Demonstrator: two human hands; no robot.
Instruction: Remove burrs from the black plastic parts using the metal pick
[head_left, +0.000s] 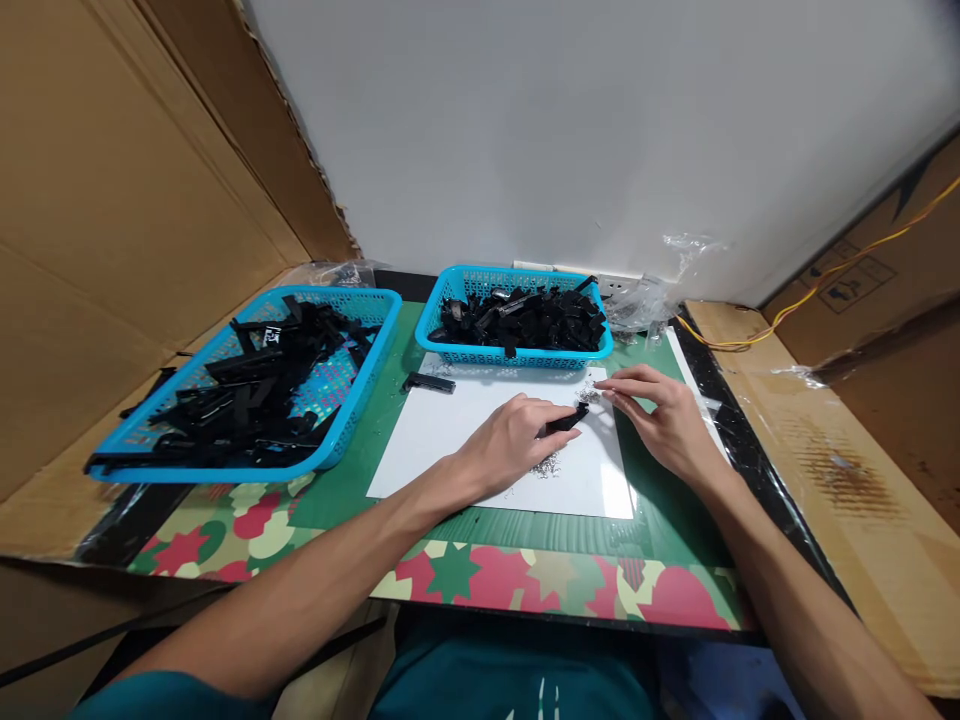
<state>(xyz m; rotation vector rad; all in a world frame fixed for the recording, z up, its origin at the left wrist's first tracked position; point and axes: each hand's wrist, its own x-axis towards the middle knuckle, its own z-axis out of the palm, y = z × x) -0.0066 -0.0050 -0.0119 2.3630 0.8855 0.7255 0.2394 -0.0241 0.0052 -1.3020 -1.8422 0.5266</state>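
Over the white sheet (pixel 450 440), my left hand (pixel 514 440) is closed around a small black plastic part (pixel 568 420), whose end sticks out past the fingertips. My right hand (pixel 664 415) is just to the right, thumb and index finger brought together in a pinch at a small pile of tiny metal pieces (pixel 587 394). Whatever sits between those fingertips is too small to make out. A second pile of tiny metal pieces (pixel 547 465) lies below my left hand. Another black plastic part (pixel 429 383) rests at the sheet's upper left.
Two blue baskets hold many black parts: a large one (pixel 367 400) at left and a smaller one (pixel 517 357) at the back. Clear plastic bags (pixel 641 305) lie by the wall socket (pixel 619 284). Cardboard (pixel 847 480) and a yellow cable (pixel 787 325) are at right.
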